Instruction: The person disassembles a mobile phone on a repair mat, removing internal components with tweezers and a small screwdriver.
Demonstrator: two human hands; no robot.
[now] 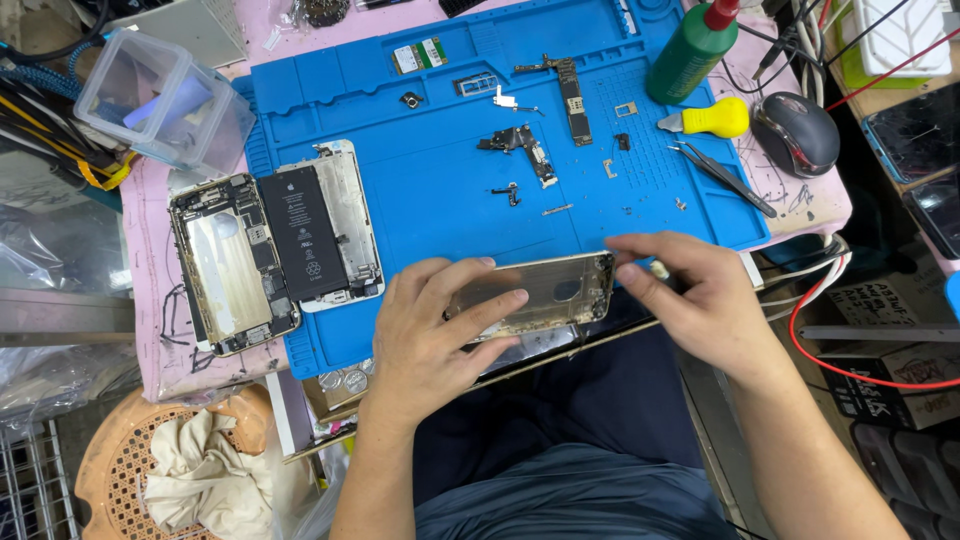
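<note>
My left hand (440, 325) holds a gold phone rear housing (555, 290) at the near edge of the blue repair mat (430, 190), fingers laid across its inner side. At the housing's right end, my right hand (690, 300) pinches a small tool whose tip I cannot make out. Two more opened phone housings lie at the mat's left: one with a black battery (305, 232), and an empty gold one (232, 265) beside it. Small removed parts, a logic board (572, 95) and flex cables (520, 145) are scattered over the mat.
Tweezers (725, 175), a yellow-handled pry tool (712, 118), a green bottle (692, 50) and a mouse (797, 132) sit at the right. A clear plastic box (165, 100) stands at the back left. Red and white cables (810, 300) hang off the right edge. A woven basket with cloth (180, 465) is below left.
</note>
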